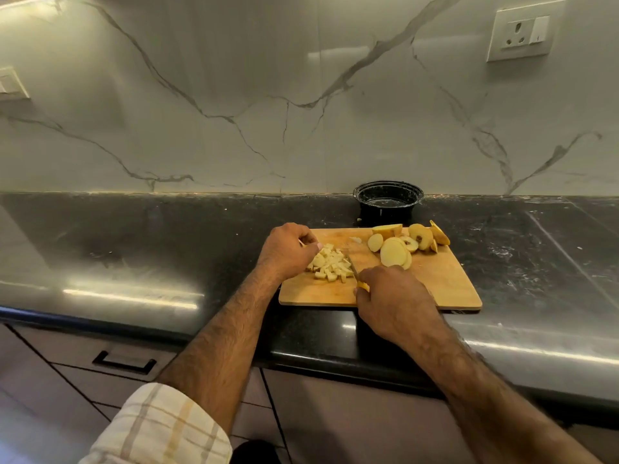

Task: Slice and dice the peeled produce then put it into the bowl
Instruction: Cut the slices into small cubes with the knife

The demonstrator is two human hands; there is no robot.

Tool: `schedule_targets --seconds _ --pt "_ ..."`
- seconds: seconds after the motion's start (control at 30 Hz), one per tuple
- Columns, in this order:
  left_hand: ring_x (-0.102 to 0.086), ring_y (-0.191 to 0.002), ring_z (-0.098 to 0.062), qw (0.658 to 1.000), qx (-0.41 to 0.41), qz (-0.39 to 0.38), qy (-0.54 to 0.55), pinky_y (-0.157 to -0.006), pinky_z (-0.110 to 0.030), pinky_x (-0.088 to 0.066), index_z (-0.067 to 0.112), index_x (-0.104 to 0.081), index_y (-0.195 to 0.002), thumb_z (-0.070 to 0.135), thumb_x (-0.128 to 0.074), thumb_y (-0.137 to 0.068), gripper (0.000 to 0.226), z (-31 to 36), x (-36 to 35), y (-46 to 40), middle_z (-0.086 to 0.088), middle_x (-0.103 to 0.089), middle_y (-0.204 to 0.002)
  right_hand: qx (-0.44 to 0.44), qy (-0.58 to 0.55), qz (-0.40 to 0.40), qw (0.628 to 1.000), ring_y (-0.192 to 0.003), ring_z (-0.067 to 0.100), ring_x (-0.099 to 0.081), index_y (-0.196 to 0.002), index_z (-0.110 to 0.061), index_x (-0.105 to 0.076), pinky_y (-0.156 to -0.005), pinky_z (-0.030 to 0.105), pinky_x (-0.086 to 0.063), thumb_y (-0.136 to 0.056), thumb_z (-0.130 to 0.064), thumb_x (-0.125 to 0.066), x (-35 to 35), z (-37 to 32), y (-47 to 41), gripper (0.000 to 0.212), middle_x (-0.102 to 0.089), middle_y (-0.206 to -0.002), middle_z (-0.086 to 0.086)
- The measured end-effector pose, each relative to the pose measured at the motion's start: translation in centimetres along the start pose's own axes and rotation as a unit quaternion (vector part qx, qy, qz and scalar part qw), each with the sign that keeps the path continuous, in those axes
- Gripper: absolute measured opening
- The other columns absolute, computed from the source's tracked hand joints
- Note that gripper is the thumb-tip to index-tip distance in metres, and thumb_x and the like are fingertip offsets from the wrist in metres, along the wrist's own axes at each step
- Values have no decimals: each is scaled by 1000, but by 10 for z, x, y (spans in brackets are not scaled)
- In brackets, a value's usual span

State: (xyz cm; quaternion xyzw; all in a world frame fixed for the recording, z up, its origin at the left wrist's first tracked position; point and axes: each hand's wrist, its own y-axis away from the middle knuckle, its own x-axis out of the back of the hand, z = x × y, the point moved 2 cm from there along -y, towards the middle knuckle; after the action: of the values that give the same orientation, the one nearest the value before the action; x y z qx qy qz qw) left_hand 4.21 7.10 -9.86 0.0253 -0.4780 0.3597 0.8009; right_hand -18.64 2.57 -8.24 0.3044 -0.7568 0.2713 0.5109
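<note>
A wooden cutting board (445, 283) lies on the dark counter. On its left part sits a pile of pale diced pieces (331, 264). My left hand (284, 251) curls over the pile's left side, fingertips touching the pieces. My right hand (390, 296) grips a knife with a yellow handle (363, 287); its blade (352, 264) points away from me along the right edge of the pile. Round slices and larger cut pieces (397, 251) lie at the board's far right. A black bowl (388, 204) stands just behind the board against the wall.
The dark stone counter (150, 249) stretches left and right of the board, with a marble backsplash behind it. A wall socket (521, 31) is at the upper right. Drawers with a black handle (124, 363) sit below the counter edge.
</note>
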Motion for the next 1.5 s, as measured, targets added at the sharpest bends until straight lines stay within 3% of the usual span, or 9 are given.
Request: schedule_targets --seconds 0.23,0.37,0.5,0.63,0.77,0.97,1.17,1.27,1.5 --pt "-62 -95 -6 1000 -22 -15 -8 -92 -39 -58 27 -74 -104 43 -73 -96 18 4 6 2 9 -64 -109 -57 28 53 997 -77 14 -47 -119 -23 -67 -69 33 -42 -102 -32 -52 10 21 5 25 -46 -83 -6" --pt "-63 -94 -6 999 -38 -28 -2 -91 -39 -59 28 -75 -101 43 -74 -95 17 14 -4 0 11 -65 -108 -5 -31 19 999 -86 11 -56 -128 -30 -67 -72 31 -50 -101 -39 -57 6 14 5 30 -59 -94 -8" --pt "-62 -98 -8 997 -60 -44 -15 -91 -35 -57 27 -74 -104 42 -74 -95 17 28 -15 -4 10 -65 -111 -36 -7 79 996 -85 16 -55 -125 -27 -69 -73 33 -49 -101 -38 -53 15 25 4 31 -65 -99 -2" --pt "-64 -94 -6 995 -76 -62 -10 -89 -37 -60 25 -75 -107 41 -72 -96 19 50 -32 -16 10 -69 -103 -48 32 45 997 -81 19 -52 -121 -26 -68 -69 32 -43 -101 -37 -51 19 31 13 29 -57 -94 -1" --pt "-65 -96 -8 993 -69 -95 12 -89 -39 -61 26 -74 -111 41 -71 -98 21 78 -52 -33 7 -71 -106 -62 40 40 996 -86 21 -58 -120 -24 -67 -74 35 -53 -99 -34 -50 24 35 16 29 -55 -95 0" --pt "-65 -92 -9 996 -38 -86 -7 -78 -33 -58 27 -74 -99 52 -76 -90 27 90 -62 -50 10 -67 -96 -69 33 25 997 -88 19 -60 -126 -27 -66 -74 34 -54 -98 -34 -53 30 42 18 32 -62 -104 0" --pt "-74 -81 -17 994 -12 -95 47 -78 -41 -65 22 -64 -96 20 -79 -89 17 86 -50 -56 -1 -71 -96 -66 30 16 997 -86 19 -56 -118 -26 -64 -72 33 -48 -99 -33 -53 29 43 17 23 -58 -99 -1" --pt "-76 -72 -14 988 -16 -129 82 -73 -35 -66 18 -65 -100 2 -74 -91 21 77 -35 -52 -5 -72 -97 -63 34 12 997 -88 19 -56 -115 -27 -62 -75 35 -49 -99 -30 -51 27 41 14 19 -57 -99 -2" --pt "-76 -88 -13 977 -20 -191 92 -83 -31 -64 15 -77 -99 1 -72 -94 16 55 -24 -36 -2 -76 -97 -73 10 -35 997 -106 22 -56 -131 -22 -57 -87 37 -50 -101 -32 -55 16 39 2 31 -58 -125 4"
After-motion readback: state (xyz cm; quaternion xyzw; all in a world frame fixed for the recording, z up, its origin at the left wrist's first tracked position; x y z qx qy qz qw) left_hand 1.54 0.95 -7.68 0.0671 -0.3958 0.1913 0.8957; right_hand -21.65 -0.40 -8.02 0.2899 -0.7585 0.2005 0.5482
